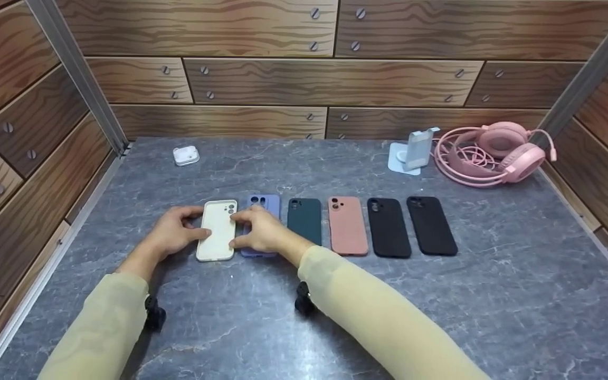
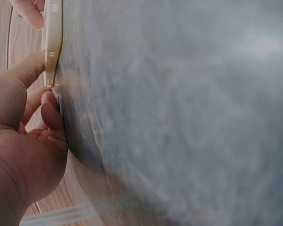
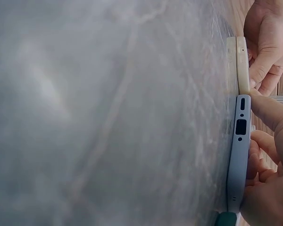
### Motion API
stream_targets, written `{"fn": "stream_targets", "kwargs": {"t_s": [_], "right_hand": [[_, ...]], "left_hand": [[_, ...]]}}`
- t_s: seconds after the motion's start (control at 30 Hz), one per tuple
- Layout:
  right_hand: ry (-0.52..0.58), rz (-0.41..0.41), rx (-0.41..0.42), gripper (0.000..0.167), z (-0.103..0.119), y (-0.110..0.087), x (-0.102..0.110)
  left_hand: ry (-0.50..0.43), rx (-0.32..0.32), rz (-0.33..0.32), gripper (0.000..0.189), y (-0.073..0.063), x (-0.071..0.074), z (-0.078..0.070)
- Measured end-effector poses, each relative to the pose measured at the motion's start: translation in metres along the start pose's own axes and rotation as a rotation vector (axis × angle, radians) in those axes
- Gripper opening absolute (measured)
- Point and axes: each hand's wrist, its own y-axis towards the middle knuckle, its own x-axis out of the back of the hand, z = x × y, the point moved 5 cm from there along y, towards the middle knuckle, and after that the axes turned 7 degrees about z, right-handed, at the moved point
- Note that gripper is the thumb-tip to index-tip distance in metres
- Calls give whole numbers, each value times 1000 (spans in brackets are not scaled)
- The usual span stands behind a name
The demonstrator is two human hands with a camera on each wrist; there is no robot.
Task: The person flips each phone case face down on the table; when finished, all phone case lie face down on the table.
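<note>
A cream phone case [image 1: 218,232] lies back up at the left end of a row of cases, between both hands. My left hand [image 1: 173,230] holds its left edge, the thumb over the side and the fingers at the upper left. On the opposite side, the thumb and index finger of my right hand [image 1: 259,230] grip its right edge. That hand overlaps the purple phone case [image 1: 268,203], hiding its middle. In the right wrist view, the cream case [image 3: 243,66] stands right beside the purple case [image 3: 239,155], whose bottom edge has cutouts.
A dark green case [image 1: 304,221], a pink case [image 1: 348,227] and two black cases [image 1: 389,227] continue the row rightward. Behind are a small white square case [image 1: 186,155], a light blue stand [image 1: 418,151] and pink headphones [image 1: 499,153]. Wood-patterned walls [image 1: 262,79] enclose the table [image 1: 473,306].
</note>
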Motion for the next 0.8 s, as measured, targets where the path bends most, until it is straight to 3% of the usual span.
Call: {"fn": "stream_targets", "kwargs": {"t_s": [0.33, 0.8], "right_hand": [[21, -17, 50, 63, 2, 0, 1], [16, -10, 30, 62, 1, 0, 0]], "left_hand": [[-30, -7, 0, 57, 1, 0, 4], [-125, -51, -51, 57, 1, -1, 2]]}}
